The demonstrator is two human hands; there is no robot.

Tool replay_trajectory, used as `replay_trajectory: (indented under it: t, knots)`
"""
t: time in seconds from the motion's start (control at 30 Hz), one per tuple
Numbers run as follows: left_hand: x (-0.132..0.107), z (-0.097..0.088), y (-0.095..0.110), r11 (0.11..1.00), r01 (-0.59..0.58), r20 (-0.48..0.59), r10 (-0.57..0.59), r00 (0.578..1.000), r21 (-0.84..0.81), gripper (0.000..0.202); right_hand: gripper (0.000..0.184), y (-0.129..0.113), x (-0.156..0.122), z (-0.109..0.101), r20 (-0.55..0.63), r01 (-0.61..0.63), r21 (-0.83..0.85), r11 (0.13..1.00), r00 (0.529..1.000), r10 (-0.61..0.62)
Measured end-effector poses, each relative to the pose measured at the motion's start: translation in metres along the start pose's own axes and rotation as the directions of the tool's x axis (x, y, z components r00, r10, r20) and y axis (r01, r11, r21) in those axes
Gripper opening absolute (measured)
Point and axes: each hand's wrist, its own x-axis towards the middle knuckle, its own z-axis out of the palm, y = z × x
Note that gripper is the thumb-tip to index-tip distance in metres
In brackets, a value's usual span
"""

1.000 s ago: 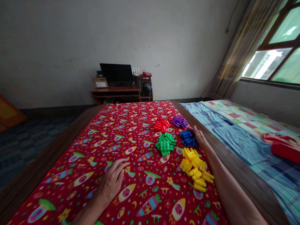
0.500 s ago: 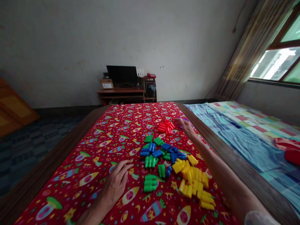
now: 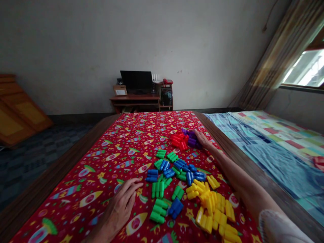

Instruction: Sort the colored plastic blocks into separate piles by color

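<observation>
My left hand (image 3: 121, 202) lies palm down on the red cloth, fingers stretched and holding nothing, left of the green blocks (image 3: 158, 190). My right hand (image 3: 201, 139) reaches far forward and rests against the right side of a cluster of purple toy blocks (image 3: 192, 139); its fingers look extended, partly hidden behind them. Touching or nearly touching the purple ones on their left are red blocks (image 3: 180, 141). Nearer me, blue blocks (image 3: 175, 208) are mixed among the green ones. A heap of yellow blocks (image 3: 219, 216) lies below my right forearm.
The patterned red cloth (image 3: 101, 158) covers a table with dark wooden edges (image 3: 227, 152). Right of it is a bed with blue and checked covers (image 3: 268, 158). By the far wall stands a desk with a monitor (image 3: 136, 81); a wooden cabinet (image 3: 22, 111) stands left.
The purple blocks, mostly hidden by my right hand before, now show in a cluster beside the red ones. The view has shifted slightly. My left hand stays about where it was.
</observation>
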Motion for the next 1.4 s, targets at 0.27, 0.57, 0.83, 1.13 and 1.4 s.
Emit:
replay_trajectory:
  t: [0.27,0.57,0.83,1.13,1.4]
  knots:
    - [0.007,-0.012,0.008,1.0,-0.018,0.054,0.018,0.998,-0.001,0.032,0.079,-0.03,0.011,0.051,0.175,0.041,0.178,0.983,0.982,-0.072]
    - [0.007,-0.01,0.013,1.0,-0.008,0.005,0.008,1.0,-0.013,0.032,0.067,-0.062,0.032,0.112,0.491,0.177,-0.024,0.984,0.86,-0.143]
    - [0.011,-0.01,0.016,0.995,0.038,0.01,-0.037,0.999,-0.091,0.029,0.068,-0.102,-0.029,0.08,0.524,0.221,0.1,0.97,0.817,-0.24]
    - [0.021,-0.028,0.057,0.991,-0.03,-0.109,0.015,0.994,-0.133,0.029,0.067,-0.057,-0.079,0.051,0.229,0.051,-0.115,0.992,0.973,-0.024]
    - [0.004,-0.053,0.141,0.828,-0.539,0.265,0.56,0.785,-0.153,0.046,0.057,-0.131,-0.126,0.069,0.516,0.309,-0.032,0.95,0.819,-0.249]
